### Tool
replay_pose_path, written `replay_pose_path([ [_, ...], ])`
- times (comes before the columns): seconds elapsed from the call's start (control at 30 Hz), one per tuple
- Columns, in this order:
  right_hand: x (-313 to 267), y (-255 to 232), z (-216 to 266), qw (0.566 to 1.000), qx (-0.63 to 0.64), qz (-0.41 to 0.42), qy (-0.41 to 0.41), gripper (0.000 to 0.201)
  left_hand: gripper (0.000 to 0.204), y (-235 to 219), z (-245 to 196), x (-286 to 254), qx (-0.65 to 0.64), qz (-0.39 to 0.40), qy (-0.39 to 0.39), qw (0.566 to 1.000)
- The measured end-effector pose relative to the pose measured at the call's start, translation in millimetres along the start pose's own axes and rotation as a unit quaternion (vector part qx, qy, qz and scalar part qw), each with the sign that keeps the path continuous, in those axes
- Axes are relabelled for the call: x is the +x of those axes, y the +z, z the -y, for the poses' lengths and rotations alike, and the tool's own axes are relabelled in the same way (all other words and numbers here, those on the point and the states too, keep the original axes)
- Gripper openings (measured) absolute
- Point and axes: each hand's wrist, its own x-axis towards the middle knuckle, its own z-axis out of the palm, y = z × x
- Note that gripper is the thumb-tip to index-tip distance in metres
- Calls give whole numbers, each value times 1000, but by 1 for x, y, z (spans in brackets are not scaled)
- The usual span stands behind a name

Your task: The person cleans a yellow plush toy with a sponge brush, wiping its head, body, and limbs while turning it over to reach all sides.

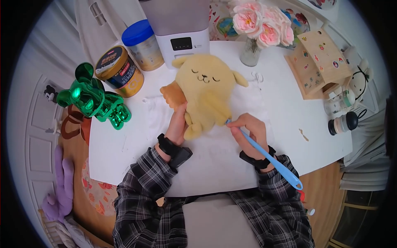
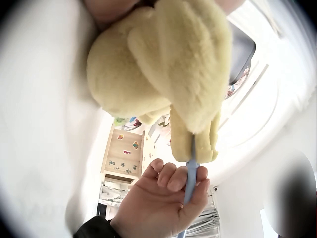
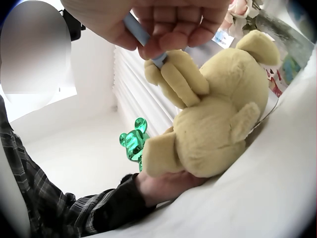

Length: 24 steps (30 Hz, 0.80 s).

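Note:
A yellow plush dog (image 1: 209, 89) with stitched closed eyes leans back over the white table. My left hand (image 1: 178, 126) holds it low on its left side, next to an orange scalloped piece (image 1: 173, 95); in the right wrist view that hand (image 3: 166, 187) lies under the toy's lower body. Between thumb and fingers, my right hand (image 1: 251, 131) pinches a long light-blue handle (image 1: 277, 163) with a hole at its near end. The handle's far tip (image 2: 193, 148) goes in between the plush's limbs, so its head is hidden there.
A shiny green bear figure (image 1: 93, 97), a gold tin (image 1: 120, 72) and a blue-lidded tub (image 1: 142, 45) stand at left. Behind is a white-and-grey appliance (image 1: 178, 33). Pink roses (image 1: 264, 25), a wooden house (image 1: 320, 62) and small bottles (image 1: 343, 122) stand at right. White cloth (image 1: 215, 169) lies underneath.

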Motion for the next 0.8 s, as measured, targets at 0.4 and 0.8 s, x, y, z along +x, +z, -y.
replay_pose_path([
  [0.4, -1, -13, -4, 991, 112, -69, 8, 24, 36, 7, -3, -5, 33, -61, -22, 997],
  [0.8, 6, -12, -3, 993, 116, 8, -35, 19, 42, -11, 4, -4, 42, -37, -48, 997],
])
